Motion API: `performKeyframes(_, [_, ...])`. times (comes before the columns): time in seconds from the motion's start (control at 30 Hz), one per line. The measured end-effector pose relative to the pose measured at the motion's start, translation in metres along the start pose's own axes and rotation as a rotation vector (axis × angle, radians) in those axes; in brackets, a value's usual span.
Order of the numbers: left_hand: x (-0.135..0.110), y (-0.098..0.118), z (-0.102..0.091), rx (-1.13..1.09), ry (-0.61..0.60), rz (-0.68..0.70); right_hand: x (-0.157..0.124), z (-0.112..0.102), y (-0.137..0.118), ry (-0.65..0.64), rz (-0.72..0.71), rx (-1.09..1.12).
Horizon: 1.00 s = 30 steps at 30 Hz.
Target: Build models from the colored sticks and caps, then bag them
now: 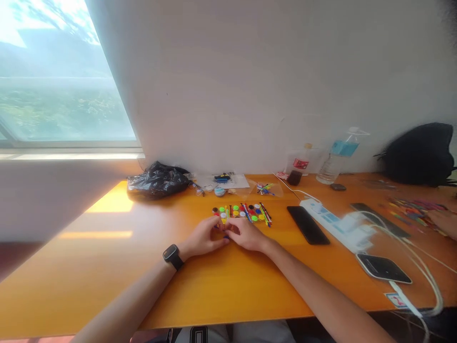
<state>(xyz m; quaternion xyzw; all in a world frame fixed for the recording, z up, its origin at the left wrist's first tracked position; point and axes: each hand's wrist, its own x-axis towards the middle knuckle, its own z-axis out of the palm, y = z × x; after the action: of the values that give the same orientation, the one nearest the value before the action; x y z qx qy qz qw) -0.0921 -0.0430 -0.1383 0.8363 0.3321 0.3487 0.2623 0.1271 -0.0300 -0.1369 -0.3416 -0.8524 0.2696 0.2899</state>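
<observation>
My left hand (204,237), with a dark watch (173,256) on its wrist, rests over the table with its fingers curled. Its fingertips meet those of my right hand (248,234), which is closed in a pinch. Specks of dark blue show at the fingertips, too small to name, and the fingers hide most of whatever they hold. Just beyond both hands lie several round button-like pieces (254,218) in green, yellow, white, red, black and blue. Thin coloured sticks (265,214) lie in bunches among them; my fingers cover part of the nearest row.
A black plastic bag (157,181) and a clear bag of coloured pieces (264,189) lie toward the wall. To the right are a black phone (307,225), a white power strip (335,226) with cables, and a bottle (326,169). Another person's hand (442,221) touches coloured sticks.
</observation>
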Motion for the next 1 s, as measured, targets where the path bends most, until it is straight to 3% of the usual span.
performKeyframes(0.4, [-0.002,-0.002,0.003,-0.058,-0.027,-0.086,0.004,0.0,0.01,0.01,0.134,0.167])
performKeyframes(0.63, [-0.001,-0.002,0.003,-0.125,-0.075,-0.097,0.004,0.002,0.016,0.015,0.083,0.212])
performKeyframes(1.0, [-0.001,-0.001,0.002,-0.117,-0.065,-0.102,0.003,0.003,0.016,-0.022,0.124,0.34])
